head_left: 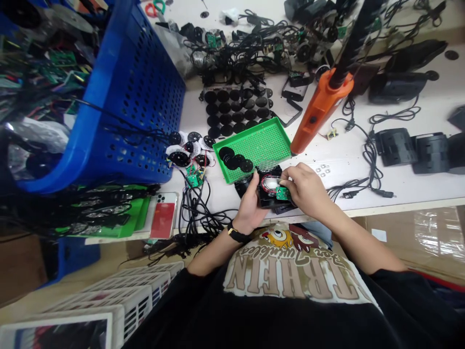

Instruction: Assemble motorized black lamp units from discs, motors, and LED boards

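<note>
My left hand (250, 206) is wrapped around the side of a black plastic housing (268, 198) near the table's front edge. Inside the housing lie red and dark wires and a small green circuit board (282, 193). The fingers of my right hand (303, 186) are pinched together over the board and wires; what exactly sits between the fingertips is too small to make out. Just beyond the housing, a green perforated tray (267, 138) carries several black discs (232, 159) at its left end.
A blue basket (141, 97) full of parts stands at left, beside a red phone (163, 218). An orange-handled tool (319, 111) hangs over the table at right. Rows of black discs (238, 117), tangled cables (254, 51) and black housings (395, 150) lie around.
</note>
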`<state>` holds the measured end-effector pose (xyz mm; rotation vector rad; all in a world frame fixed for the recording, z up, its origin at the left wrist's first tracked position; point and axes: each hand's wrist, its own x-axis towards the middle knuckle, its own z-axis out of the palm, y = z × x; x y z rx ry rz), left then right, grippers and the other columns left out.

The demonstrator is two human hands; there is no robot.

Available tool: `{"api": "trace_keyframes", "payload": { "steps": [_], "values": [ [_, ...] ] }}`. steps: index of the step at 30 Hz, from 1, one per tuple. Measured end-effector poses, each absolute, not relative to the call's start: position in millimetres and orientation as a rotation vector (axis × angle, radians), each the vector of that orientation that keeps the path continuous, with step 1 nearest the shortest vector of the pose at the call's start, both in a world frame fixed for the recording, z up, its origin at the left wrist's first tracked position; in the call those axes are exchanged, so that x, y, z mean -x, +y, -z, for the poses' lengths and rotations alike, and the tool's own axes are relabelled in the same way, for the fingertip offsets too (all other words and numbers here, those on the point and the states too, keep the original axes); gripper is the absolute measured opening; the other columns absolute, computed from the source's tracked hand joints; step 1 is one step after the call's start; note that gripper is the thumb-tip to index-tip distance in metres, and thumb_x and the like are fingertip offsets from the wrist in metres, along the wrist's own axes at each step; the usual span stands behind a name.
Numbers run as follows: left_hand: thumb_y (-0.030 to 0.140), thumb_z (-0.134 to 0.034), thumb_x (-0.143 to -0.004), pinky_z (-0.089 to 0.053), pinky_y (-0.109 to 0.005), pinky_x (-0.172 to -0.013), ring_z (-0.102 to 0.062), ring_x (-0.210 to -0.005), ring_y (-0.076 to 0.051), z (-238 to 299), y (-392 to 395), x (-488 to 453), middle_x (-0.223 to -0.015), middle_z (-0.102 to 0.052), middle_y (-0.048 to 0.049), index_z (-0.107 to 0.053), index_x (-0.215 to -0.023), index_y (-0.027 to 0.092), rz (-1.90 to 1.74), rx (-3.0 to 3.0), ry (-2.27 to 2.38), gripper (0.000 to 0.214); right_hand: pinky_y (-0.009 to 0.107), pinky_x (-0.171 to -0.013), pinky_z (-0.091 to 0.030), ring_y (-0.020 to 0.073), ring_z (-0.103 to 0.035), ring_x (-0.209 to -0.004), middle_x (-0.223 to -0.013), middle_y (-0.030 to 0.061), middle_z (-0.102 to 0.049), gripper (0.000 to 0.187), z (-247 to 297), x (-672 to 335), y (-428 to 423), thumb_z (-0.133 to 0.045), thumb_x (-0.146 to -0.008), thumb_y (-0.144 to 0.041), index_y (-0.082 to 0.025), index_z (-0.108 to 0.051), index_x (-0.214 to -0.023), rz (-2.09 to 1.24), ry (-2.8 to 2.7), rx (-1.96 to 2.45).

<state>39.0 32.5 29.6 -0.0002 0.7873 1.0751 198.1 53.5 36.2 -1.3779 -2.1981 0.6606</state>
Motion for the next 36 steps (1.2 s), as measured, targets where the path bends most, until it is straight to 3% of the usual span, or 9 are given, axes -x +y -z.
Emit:
{"api": "trace_keyframes", "payload": {
  "steps": [3,8,14,18,26,36],
  "values": [
    [0.043,-0.054,-0.106,-0.049,-0.042,-0.115,-0.070,-0.124,-0.025,-28,32,-38,-0.118,-0.080,-0.0084,-0.072,-0.124,0.014,-1.083,-0.022,0.768,0.038,0.038,-0.077,-0.040,0.0280,-0.052,-0.085,-0.085,0.0102,-0.069,0.016,-36,-197,51,-0.051,-0.100,-0.017,-0.020,-0.060,-0.087,-0.595,-2.265,1.333],
    [0.029,-0.065,-0.100,-0.050,-0.037,-0.112,-0.073,-0.111,-0.021,-28,31,-37,-0.102,-0.080,-0.0031,-0.074,-0.109,0.017,-1.143,-0.096,0.797,0.018,0.040,-0.082,-0.042,0.0282,-0.053,-0.092,-0.092,0.0090,-0.071,0.020,-38,-196,46,-0.048,-0.104,-0.022,-0.022,-0.062,-0.090,-0.562,-2.199,1.301],
    [0.047,-0.051,-0.107,-0.049,-0.043,-0.114,-0.069,-0.125,-0.026,-40,35,-38,-0.119,-0.079,-0.0085,-0.071,-0.128,0.017,-1.099,-0.084,0.817,0.042,0.040,-0.082,-0.043,0.0281,-0.056,-0.093,-0.092,0.0073,-0.071,0.015,-45,-198,47,-0.055,-0.101,-0.024,-0.024,-0.061,-0.088,-0.673,-2.050,1.328],
    [0.057,-0.044,-0.106,-0.048,-0.043,-0.116,-0.068,-0.127,-0.027,-45,36,-38,-0.123,-0.078,-0.0117,-0.071,-0.127,0.014,-1.062,-0.102,0.832,0.055,0.038,-0.079,-0.042,0.0269,-0.054,-0.088,-0.087,0.0073,-0.067,0.015,-45,-195,48,-0.051,-0.099,-0.020,-0.024,-0.055,-0.085,-0.711,-2.012,1.316],
    [0.053,-0.049,-0.106,-0.048,-0.042,-0.116,-0.069,-0.126,-0.025,-45,33,-38,-0.123,-0.078,-0.0108,-0.071,-0.127,0.015,-1.099,-0.123,0.818,0.049,0.036,-0.076,-0.042,0.0244,-0.054,-0.083,-0.085,0.0059,-0.064,0.015,-38,-188,46,-0.048,-0.096,-0.015,-0.025,-0.047,-0.084,-0.738,-1.877,1.265],
    [0.056,-0.037,-0.108,-0.048,-0.043,-0.116,-0.068,-0.128,-0.026,-47,35,-37,-0.124,-0.077,-0.0143,-0.073,-0.120,0.012,-1.072,-0.152,0.871,0.059,0.034,-0.074,-0.040,0.0221,-0.054,-0.080,-0.082,0.0036,-0.061,0.015,-36,-189,48,-0.051,-0.093,-0.014,-0.024,-0.049,-0.082,-0.802,-1.802,1.271]
  ]
}}
